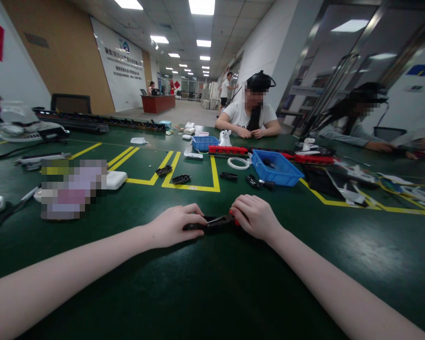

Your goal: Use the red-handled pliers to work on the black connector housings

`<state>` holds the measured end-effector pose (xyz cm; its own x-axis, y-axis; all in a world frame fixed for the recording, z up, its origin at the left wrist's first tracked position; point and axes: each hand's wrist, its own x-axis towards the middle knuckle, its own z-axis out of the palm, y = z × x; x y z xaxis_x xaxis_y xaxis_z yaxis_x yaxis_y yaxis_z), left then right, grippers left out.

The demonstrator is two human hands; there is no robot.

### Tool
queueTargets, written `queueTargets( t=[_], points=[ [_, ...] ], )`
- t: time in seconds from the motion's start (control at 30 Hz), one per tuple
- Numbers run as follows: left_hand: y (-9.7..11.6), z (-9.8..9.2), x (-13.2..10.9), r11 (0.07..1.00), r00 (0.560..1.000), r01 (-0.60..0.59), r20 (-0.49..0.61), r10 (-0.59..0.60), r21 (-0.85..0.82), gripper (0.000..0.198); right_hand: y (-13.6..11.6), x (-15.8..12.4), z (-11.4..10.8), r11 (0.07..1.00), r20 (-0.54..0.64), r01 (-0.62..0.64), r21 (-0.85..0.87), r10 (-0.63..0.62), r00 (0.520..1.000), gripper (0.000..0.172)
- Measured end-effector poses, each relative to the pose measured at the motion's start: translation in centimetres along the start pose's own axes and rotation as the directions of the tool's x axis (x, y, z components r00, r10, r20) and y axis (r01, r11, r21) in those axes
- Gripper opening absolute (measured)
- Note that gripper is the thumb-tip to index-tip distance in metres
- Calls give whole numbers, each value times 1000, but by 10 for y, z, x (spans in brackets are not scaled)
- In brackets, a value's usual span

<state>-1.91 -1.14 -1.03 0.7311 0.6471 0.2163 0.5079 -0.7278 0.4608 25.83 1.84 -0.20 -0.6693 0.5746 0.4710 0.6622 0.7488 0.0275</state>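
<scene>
Low over the green table (205,283), my left hand (179,224) has its fingers closed around the left end of a black part (214,224). My right hand (257,217) is closed on a red-handled tool (235,217), whose dark metal end reaches left to the black part between my hands. The tool's handles are mostly hidden in my right palm. Beyond my hands lie several small black pieces, among them one at the centre left (182,179) and one nearer the middle (228,176).
A blue bin (278,172) holding dark pieces stands beyond my right hand, beside a white ring (238,163). A smaller blue bin (204,143) is farther back. A white box (115,180) lies left. Two people sit across the table.
</scene>
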Motion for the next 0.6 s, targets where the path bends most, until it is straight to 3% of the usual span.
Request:
queueTargets(
  t=[0.6],
  points=[
    [-1,-1,1,1000,1000,6,12,-6,5,23,-5,2,1,1000,0,10,-3,-10,1000,36]
  ],
)
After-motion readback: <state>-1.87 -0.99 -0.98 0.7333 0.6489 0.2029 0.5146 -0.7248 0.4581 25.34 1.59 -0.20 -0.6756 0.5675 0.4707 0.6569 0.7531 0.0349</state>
